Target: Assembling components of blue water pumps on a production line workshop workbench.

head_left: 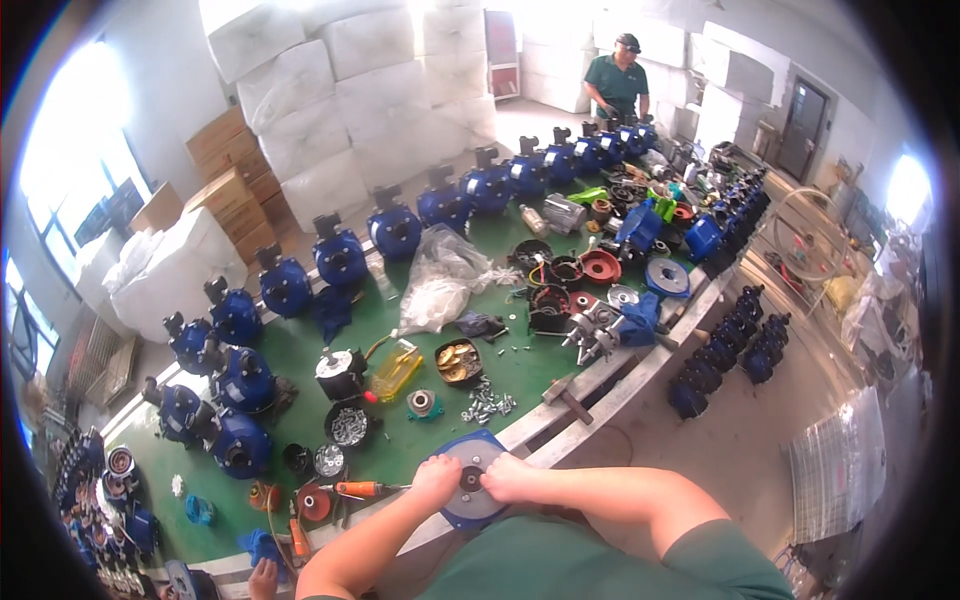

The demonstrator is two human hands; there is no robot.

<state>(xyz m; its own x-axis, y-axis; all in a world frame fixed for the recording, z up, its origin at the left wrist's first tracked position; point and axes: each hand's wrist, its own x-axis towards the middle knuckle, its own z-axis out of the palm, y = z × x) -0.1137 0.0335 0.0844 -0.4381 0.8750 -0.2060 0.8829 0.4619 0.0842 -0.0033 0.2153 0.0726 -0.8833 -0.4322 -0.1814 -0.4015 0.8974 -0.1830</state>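
Note:
At the near edge of the green bench lies a blue square flange plate [460,518] with a grey round face and a dark centre hole. My left hand [437,481] is closed over its left side, fingers curled in. From the right, my right hand [509,479] is also closed, its fingertips close to the centre hole. Whatever the fingers pinch is hidden under them. Two bolt heads show on the grey face between the hands. An orange-handled screwdriver [360,489] lies beside my left wrist, its shaft pointing toward it.
Loose bolts [487,403] lie beyond the plate, near a bowl of brass-coloured parts [459,362] and a bowl of screws [349,425]. Blue pump bodies [338,254] line the far edge. Another person's hand [263,580] is at lower left; a co-worker [616,82] stands at the far end.

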